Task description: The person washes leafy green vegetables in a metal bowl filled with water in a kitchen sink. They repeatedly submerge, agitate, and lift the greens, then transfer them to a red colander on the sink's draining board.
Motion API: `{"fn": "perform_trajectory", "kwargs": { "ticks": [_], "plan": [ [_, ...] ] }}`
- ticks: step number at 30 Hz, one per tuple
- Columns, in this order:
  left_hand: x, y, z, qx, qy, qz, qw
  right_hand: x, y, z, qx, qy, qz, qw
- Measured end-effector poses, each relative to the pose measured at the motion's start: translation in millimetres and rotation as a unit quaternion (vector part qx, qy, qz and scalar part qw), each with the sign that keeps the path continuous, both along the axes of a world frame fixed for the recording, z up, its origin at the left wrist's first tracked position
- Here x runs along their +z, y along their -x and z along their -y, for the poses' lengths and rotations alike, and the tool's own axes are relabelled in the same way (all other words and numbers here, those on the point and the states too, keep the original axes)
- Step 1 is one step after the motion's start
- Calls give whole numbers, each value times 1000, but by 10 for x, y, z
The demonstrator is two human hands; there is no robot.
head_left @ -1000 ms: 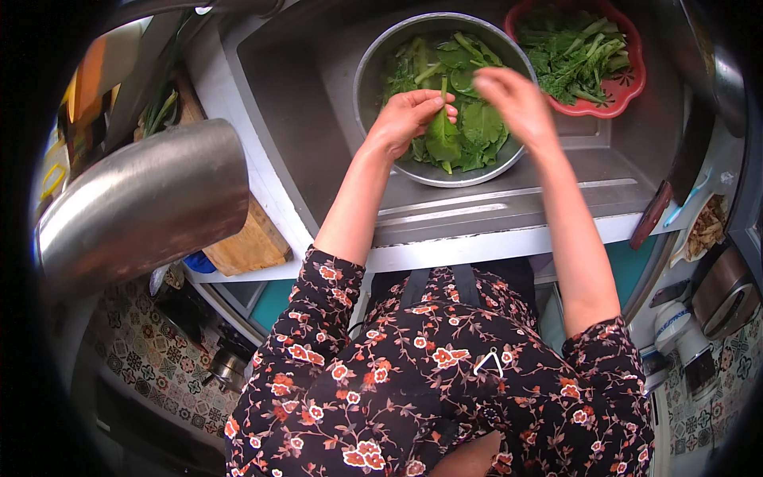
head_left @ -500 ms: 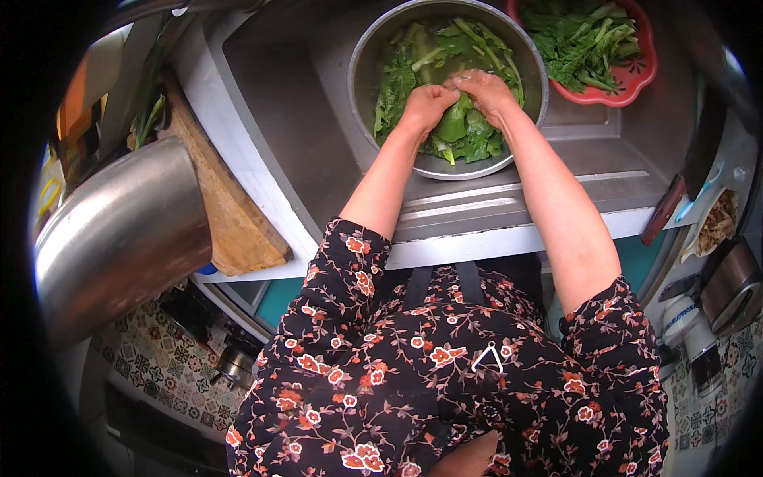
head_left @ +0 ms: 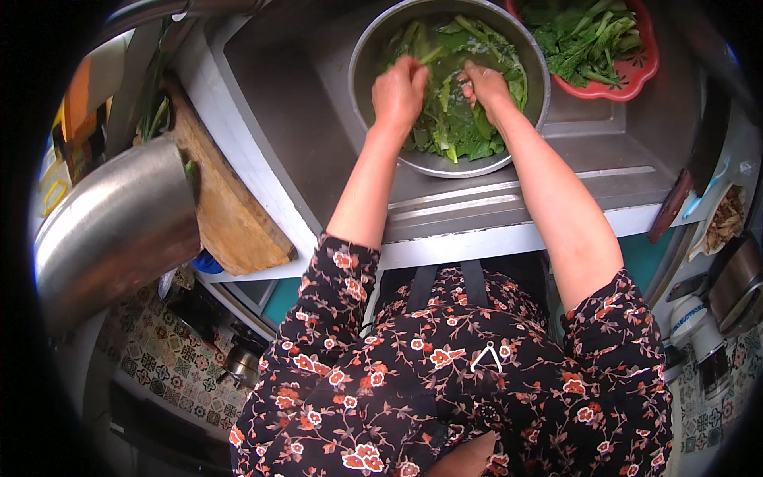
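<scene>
The left hand (head_left: pixel 399 94) and the right hand (head_left: pixel 486 89), two in total, are at one round metal pot (head_left: pixel 455 172) in one sink (head_left: pixel 310 119). Both have bent fingers; whether they hold any leaf, I cannot tell. The green leaves (head_left: pixel 457 133) lie inside this pot, too many for counting. One red basket (head_left: pixel 649 67) with more greens (head_left: pixel 584 46) is just beside, at the right.

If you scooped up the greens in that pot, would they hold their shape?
Probably not: the greens look broad and thin, so they'd likely droop. Lying in water in the pot, they may be slippery and drip. The paler stalks look thicker, so they might stay somewhat stiffer.
</scene>
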State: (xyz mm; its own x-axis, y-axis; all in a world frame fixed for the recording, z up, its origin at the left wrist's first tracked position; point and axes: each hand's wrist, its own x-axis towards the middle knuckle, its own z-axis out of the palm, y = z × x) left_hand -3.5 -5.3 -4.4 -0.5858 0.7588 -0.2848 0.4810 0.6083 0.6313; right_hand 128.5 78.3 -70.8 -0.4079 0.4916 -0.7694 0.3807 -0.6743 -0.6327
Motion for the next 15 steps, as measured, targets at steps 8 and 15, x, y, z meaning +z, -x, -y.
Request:
{"fn": "perform_trajectory", "kwargs": {
  "ticks": [8, 15],
  "plan": [
    [-45, 128, -191, -106, 81, -134, 982, 255, -49, -154, 112, -3, -20, 994],
    [783, 269, -22, -237, -4, -116, 964, 941, 159, -353, 208, -518, -172, 812]
  ]
}}
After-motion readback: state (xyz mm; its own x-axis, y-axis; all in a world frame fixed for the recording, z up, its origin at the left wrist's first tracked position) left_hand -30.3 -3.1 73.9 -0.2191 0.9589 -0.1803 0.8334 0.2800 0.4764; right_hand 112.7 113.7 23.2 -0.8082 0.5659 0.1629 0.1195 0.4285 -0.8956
